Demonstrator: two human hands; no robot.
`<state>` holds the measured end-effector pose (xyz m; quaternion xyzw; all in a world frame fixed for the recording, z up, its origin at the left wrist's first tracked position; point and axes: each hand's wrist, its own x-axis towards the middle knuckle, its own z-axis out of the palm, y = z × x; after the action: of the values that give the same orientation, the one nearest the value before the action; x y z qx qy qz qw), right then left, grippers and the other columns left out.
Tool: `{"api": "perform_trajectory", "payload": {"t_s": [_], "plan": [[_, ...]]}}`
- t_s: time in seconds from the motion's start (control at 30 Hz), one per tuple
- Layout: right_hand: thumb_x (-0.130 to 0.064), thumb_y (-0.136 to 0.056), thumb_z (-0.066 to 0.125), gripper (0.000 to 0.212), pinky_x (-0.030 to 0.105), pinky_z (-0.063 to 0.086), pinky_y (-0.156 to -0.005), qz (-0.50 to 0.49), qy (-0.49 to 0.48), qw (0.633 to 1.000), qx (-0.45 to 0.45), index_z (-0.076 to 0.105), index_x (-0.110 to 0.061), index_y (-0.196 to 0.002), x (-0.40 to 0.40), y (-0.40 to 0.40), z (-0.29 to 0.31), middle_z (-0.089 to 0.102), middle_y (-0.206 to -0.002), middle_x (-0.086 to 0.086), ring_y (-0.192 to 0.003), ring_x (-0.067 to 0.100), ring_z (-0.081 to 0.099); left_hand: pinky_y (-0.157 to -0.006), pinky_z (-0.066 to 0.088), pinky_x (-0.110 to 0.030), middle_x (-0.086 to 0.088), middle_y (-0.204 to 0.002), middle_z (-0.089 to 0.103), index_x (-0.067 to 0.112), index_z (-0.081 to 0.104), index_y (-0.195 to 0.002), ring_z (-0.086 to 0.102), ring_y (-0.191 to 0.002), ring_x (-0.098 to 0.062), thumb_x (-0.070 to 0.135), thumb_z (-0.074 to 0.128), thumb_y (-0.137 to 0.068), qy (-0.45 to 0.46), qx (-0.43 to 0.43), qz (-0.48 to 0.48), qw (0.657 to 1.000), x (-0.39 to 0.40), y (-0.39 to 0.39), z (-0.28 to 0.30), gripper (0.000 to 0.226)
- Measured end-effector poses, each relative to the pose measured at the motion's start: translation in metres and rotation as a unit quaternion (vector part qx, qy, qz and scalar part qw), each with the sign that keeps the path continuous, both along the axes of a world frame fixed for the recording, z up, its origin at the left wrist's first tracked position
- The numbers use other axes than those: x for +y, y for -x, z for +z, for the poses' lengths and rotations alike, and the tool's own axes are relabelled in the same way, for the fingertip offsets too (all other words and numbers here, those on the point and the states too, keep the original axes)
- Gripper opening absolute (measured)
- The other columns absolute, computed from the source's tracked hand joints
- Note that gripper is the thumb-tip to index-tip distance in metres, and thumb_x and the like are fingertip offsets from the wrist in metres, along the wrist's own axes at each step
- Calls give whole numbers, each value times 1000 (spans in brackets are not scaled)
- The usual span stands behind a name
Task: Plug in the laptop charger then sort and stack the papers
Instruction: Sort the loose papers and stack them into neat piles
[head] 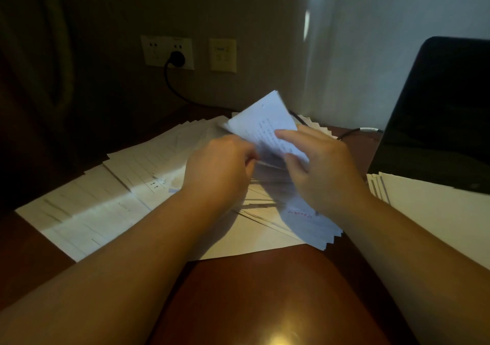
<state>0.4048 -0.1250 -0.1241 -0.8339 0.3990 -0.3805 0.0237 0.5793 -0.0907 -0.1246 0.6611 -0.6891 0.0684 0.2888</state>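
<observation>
A charger plug (pixel 177 58) sits in the wall socket (pixel 167 52), so sorting remains. Fanned papers (pixel 132 169) cover the tabletop (pixel 265 291). The left hand (pixel 221 171) pinches sheet edges; the right hand (pixel 322 169), fingers curled, lifts a printed sheet (pixel 267 124) beside the laptop (pixel 437 111).

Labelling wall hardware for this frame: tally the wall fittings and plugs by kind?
White double socket plate: 1
Cream switch plate: 1
Black round plug, seated in the socket plate: 1
Total: 3
</observation>
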Motion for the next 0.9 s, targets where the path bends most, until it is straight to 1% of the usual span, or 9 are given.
{"api": "perform_trajectory", "payload": {"t_s": [0.13,0.27,0.4,0.47,0.57,0.67,0.73,0.8,0.9], "plan": [[-12,-92,66,42,21,48,-89,54,-22,998,35,61,-20,-132,2,-1,0,66,-117,1,-106,13,57,-89,48,-31,2,-115,67,28,73,-112,60,-106,-17,31,61,-97,67,28,-12,997,-3,-1,-2,19],[-8,-95,60,41,27,50,-95,46,-31,996,64,60,-23,-133,1,-2,0,66,-118,0,-110,17,59,-81,43,-27,0,-112,68,25,75,-108,59,-104,-17,27,67,-93,136,68,-16,988,-1,1,-2,17],[-4,-96,57,35,28,51,-91,38,-3,997,66,64,-20,-126,1,0,0,67,-112,1,-103,15,60,-84,40,-21,6,-129,57,30,61,-127,55,-111,-9,34,68,-92,122,112,14,986,2,3,0,36],[-7,-96,56,36,25,49,-93,24,-3,999,39,62,-19,-130,1,1,0,66,-118,2,-105,9,56,-82,44,-22,8,-131,53,31,50,-133,55,-109,-9,35,72,-89,113,133,32,984,2,3,0,49],[-9,-97,57,50,4,32,-88,-27,-35,999,-14,49,-28,-143,5,0,4,57,-136,-5,-115,1,47,-85,51,-27,8,-132,54,33,43,-136,57,-109,-12,38,74,-87,54,122,47,990,-1,0,-4,57],[-8,-97,59,62,-7,25,-77,-48,-46,996,-65,38,-39,-147,6,0,6,49,-125,-18,-108,-6,38,-88,47,-29,9,-136,56,36,51,-135,58,-113,-13,49,70,-87,-31,46,44,997,-3,2,-13,53],[-7,-96,59,54,-11,25,-77,-46,-11,996,-81,48,-33,-142,4,1,4,52,-125,-19,-111,-6,42,-89,45,-29,8,-136,58,35,56,-134,58,-115,-15,52,67,-88,-72,25,39,996,-5,3,-16,50],[-5,-96,58,39,-7,28,-83,-51,26,995,-76,62,-23,-131,-1,2,1,63,-127,-7,-113,3,54,-87,45,-29,7,-134,61,34,60,-132,59,-113,-16,51,66,-90,-92,11,36,995,-5,2,-16,46],[-2,-96,57,30,-5,32,-82,-63,63,993,-79,69,-15,-120,-4,3,-1,69,-114,3,-102,10,60,-86,49,-32,6,-128,64,35,64,-127,60,-109,-17,49,67,-90,-105,-5,41,994,-6,0,-12,40]]}}
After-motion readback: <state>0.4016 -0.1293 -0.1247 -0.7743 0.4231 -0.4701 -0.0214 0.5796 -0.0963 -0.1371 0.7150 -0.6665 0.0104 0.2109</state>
